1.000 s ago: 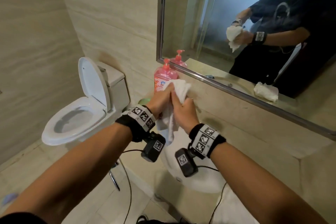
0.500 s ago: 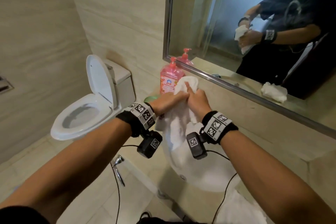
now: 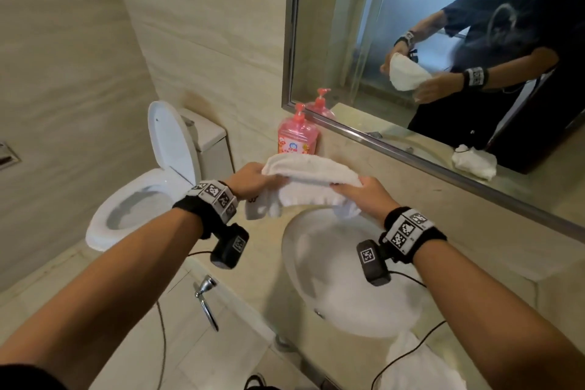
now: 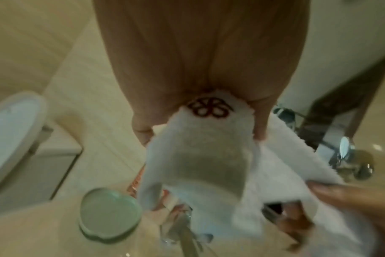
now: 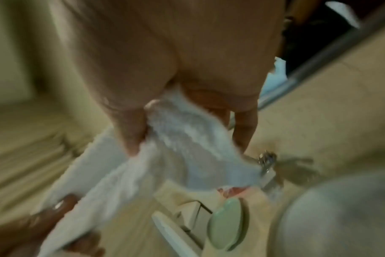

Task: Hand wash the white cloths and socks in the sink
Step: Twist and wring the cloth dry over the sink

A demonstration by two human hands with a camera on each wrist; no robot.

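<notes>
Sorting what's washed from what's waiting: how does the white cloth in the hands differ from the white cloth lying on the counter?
The held cloth is stretched between the left hand and right hand above the sink; the counter cloth lies crumpled, untouched, at the near edge. The held cloth shows a dark embroidered mark; the counter cloth shows none. Both are white.

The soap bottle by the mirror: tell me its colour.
Pink, with a pink pump top; the soap bottle shows best in the head view.

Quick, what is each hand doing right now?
Left hand: grips one end of the white cloth.
Right hand: grips its other end.
</notes>
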